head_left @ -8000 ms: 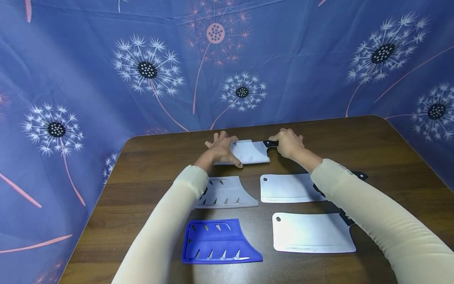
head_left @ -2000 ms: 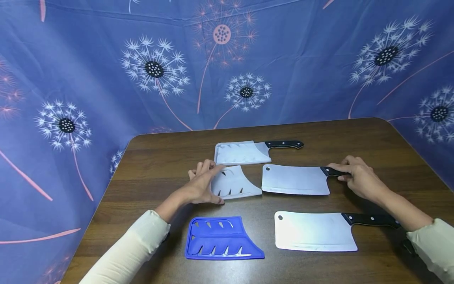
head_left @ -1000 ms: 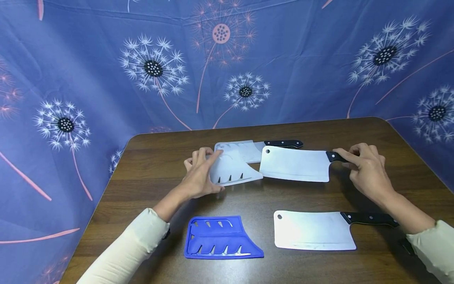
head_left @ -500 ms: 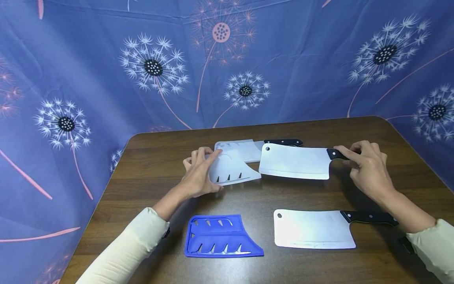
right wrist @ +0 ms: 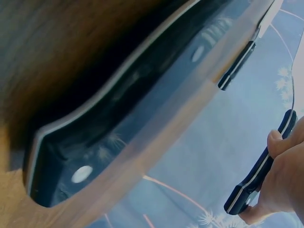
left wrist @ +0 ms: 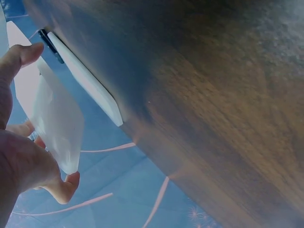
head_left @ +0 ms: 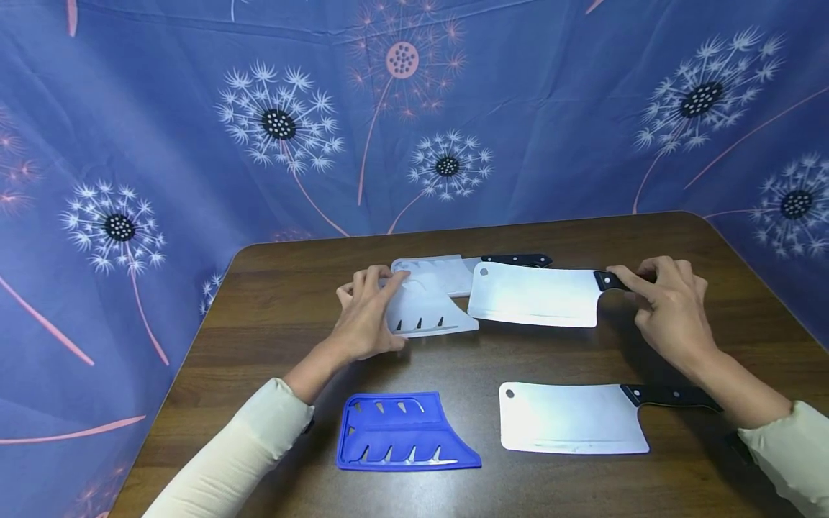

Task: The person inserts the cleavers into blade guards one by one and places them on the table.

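My left hand (head_left: 367,316) grips a translucent white blade cover (head_left: 430,309) by its left end, above the table; in the left wrist view the hand (left wrist: 33,156) has thumb and fingers on opposite edges of the cover (left wrist: 52,104). My right hand (head_left: 676,313) holds a cleaver (head_left: 534,293) by its black handle, seen in the right wrist view as handle (right wrist: 261,171) in my hand (right wrist: 285,175). The blade's holed end meets or overlaps the cover's wide right edge; whether it is inside I cannot tell.
Behind lies a cleaver in a white cover (head_left: 440,267), its black handle (head_left: 516,260) to the right. Nearer me lie a blue cover (head_left: 408,435) at left and a bare cleaver (head_left: 570,421) at right. A patterned blue cloth (head_left: 518,108) hangs behind the wooden table (head_left: 285,288).
Since two seconds ago, both hands have raised the white cover and cleaver off the table and away from me. The cleaver has just shifted slightly left, closer to the cover.
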A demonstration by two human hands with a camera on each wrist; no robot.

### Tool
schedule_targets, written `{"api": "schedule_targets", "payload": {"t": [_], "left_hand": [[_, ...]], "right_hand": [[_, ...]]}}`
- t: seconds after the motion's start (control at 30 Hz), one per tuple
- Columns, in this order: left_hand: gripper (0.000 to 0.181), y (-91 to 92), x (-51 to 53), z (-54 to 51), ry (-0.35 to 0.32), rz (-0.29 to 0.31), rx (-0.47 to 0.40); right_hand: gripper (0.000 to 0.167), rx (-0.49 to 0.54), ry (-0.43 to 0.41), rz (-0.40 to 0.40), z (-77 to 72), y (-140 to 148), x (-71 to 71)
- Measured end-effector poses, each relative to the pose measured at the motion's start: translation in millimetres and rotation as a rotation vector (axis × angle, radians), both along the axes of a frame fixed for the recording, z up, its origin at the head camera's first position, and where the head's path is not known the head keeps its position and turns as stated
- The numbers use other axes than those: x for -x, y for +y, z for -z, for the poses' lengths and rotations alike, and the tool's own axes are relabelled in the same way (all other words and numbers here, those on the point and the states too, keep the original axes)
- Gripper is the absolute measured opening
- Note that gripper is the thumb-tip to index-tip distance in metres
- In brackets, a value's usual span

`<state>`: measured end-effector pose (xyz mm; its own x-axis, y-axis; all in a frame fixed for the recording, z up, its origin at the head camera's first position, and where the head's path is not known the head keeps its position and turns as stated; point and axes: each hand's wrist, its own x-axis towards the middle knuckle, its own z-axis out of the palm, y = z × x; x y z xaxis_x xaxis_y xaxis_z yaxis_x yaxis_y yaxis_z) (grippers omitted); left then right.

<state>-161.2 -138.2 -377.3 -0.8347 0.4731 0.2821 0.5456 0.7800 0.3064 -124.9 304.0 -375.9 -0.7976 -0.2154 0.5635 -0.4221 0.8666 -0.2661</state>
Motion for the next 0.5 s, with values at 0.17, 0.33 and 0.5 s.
{"api": "schedule_targets", "payload": {"t": [0.17,0.33,0.5], "left_hand": [[0.105,3.8,-0.5,-1.4,0.043,0.005,0.027],[0.105,7.9,-1.7,-3.0,0.06,0.006,0.019],[0.103,11.1,-1.5,-6.6,0.058,0.019,0.002]], "right_hand": [[0.08,-0.012,0.021,-0.001,-3.3,-3,-1.8],[0.079,-0.001,0.041,-0.002,-2.2,-6,-2.0],[0.075,0.02,0.058,-0.009,-0.2,-8,-0.4]]}}
